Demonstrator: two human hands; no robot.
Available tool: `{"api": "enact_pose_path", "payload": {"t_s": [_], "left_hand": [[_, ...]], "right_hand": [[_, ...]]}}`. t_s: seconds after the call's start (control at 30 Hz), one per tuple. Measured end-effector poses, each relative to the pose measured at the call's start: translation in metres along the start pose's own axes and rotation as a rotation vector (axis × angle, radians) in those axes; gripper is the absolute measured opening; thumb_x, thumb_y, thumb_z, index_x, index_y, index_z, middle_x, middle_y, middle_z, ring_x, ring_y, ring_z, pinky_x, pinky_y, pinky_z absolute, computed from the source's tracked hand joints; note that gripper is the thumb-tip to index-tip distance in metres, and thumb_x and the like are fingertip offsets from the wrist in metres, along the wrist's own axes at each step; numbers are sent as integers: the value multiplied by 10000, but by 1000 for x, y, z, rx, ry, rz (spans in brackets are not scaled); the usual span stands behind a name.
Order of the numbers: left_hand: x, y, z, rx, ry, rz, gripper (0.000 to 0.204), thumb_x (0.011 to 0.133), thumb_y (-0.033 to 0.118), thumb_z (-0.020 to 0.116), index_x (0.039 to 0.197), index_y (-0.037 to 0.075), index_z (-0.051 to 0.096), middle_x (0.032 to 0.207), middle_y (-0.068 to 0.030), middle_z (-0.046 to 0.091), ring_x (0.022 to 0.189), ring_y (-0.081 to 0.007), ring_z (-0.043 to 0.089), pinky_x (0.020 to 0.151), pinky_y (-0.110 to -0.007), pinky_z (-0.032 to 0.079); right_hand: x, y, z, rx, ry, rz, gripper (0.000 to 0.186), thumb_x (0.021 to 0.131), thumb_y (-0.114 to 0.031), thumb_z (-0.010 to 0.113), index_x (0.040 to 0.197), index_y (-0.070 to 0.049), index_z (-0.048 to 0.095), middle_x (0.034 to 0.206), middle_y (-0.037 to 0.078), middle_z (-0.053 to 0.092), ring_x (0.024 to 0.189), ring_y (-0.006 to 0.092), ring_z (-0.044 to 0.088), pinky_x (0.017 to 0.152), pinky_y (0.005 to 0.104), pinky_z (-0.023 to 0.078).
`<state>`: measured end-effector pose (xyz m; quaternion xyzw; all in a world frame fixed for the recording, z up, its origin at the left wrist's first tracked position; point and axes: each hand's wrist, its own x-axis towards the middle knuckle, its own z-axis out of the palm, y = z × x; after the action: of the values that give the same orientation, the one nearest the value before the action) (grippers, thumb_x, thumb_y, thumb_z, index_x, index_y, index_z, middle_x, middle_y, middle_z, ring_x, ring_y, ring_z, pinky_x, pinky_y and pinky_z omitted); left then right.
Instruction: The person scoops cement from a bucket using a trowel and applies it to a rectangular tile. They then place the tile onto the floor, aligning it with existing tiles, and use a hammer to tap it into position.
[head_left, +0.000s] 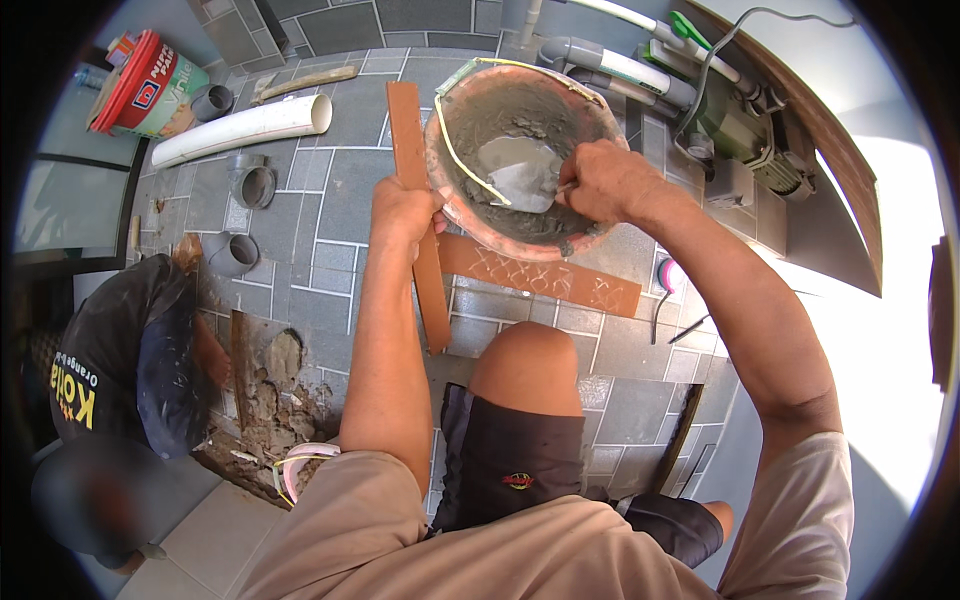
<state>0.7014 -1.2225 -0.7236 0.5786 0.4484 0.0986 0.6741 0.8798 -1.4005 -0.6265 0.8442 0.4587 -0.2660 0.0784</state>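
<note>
My left hand point(403, 212) is wrapped round a long reddish-brown strip point(407, 125), probably a skirting tile, which stretches away from me beside a round bucket point(488, 234). Wet grey mortar point(500, 112) lines the bucket. Inside it, my right hand point(603, 182) grips a trowel whose handle is hidden in the fingers. The trowel's blade point(524, 186) lies in the mortar, smeared grey. A second reddish-brown strip point(545, 277), marked with pale scratched crosses, lies on the floor below the bucket, its left end meeting the held strip.
At left, another person point(125, 360) crouches beside a broken-up floor patch point(285, 390). A white pipe point(245, 130), grey pipe fittings point(252, 183) and a paint bucket point(150, 85) stand beyond. A pump point(745, 130) with pipes is at right. A pink-topped round thing point(671, 274) lies nearby.
</note>
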Motion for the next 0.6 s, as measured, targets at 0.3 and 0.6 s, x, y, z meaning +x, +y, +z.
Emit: {"api": "enact_pose_path", "payload": {"t_s": [0.3,0.6], "left_hand": [[1,4,5,29,-7,-15,136,865,-54,724,987,-56,664,804,-148,694,565,-195,616,488,-336,492],[-3,0,1,26,18,-12,99,879,-33,721,957,-58,665,791,-146,689,572,-200,617,497,-340,498]], "right_hand": [[19,-11,16,-202,20,-37,274,877,-167,652,1090,-36,763,1181,167,738,1041,347,737,909,457,596],[6,-10,6,-269,63,23,270,872,-150,659,1086,-21,761,1163,193,736,1058,338,734,911,432,592]]}}
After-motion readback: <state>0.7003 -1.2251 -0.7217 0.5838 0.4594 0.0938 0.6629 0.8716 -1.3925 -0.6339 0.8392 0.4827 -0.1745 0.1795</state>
